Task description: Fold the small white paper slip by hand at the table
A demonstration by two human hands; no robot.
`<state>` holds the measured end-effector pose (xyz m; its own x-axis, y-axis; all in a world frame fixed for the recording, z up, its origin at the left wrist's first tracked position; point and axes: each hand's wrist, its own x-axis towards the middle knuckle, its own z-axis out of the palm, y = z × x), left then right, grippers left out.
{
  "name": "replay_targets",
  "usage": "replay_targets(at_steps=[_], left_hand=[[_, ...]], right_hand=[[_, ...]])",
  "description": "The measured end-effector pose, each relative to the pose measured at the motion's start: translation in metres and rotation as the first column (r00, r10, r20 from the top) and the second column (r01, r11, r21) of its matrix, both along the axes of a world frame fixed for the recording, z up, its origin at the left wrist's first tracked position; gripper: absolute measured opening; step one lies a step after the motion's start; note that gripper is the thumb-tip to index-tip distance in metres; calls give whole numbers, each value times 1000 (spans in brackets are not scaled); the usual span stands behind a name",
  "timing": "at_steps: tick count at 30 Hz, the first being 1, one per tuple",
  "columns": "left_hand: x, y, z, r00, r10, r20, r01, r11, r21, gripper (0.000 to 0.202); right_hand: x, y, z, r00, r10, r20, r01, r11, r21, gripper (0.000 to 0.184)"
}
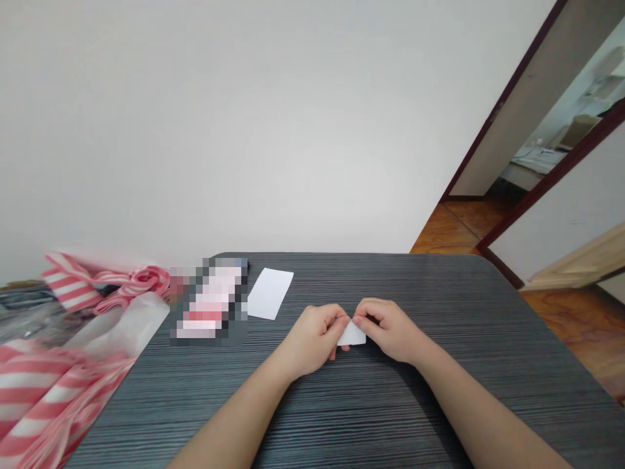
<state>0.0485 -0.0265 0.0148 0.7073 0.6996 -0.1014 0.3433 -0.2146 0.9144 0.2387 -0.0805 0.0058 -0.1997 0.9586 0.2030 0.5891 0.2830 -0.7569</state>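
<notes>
A dark grey desk [390, 286] with fine streaks and rounded corners fills the lower part of the view, set before a plain pale wall [244, 130]. On the far right, an orange-brown wooden floor [576, 326] runs past a dark red door frame [502, 111], and a doorway [547, 143] opens onto another room.

The 2 hands sit near the middle of the desk, close together. Between them is a small piece of white paper [352, 335], held a little above the desk. The left hand [312, 339] comes in from the lower left, and its fingers [342, 320] are closed on the paper's left side. The right hand [390, 329] comes in from the lower right, and its fingers [360, 320] are pinched on the paper's upper edge. Neither hand is open, and whether the paper is folded is hidden by the fingers.

At the far left, pink-and-white striped plastic [34, 391] lies in loose folds, partly on the desk, with a clear plastic sheet [122, 326] beside it. To the right lie a pixelated, unreadable packet [209, 303] and then a white paper rectangle [269, 293], just beside the packet and apart from the hands. Nothing stands between the hands and the small paper.
</notes>
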Motion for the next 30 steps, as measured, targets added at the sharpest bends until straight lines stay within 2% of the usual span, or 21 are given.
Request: replay_targets(at_steps=[5,9,18,24,30], left_hand=[[-2,-1,6,1000,16,12,-16,1000,-11,34],[-3,0,4,1000,20,21,-19,1000,-11,35],[-3,1,-2,1000,-26,-1,26,992,126,34],[-2,1,-3,999,32,-10,-30,994,105,33],[-2,2,-3,997,70,33,-72,996,50,33]], right_hand=[[2,0,-1,999,-41,-25,40,999,-25,21],[1,1,3,999,-34,-36,33,999,-21,23],[2,2,0,999,43,6,-43,999,-4,22],[0,3,-2,999,-33,-32,32,999,-24,20],[2,4,-2,996,-70,-54,71,997,12,21]])
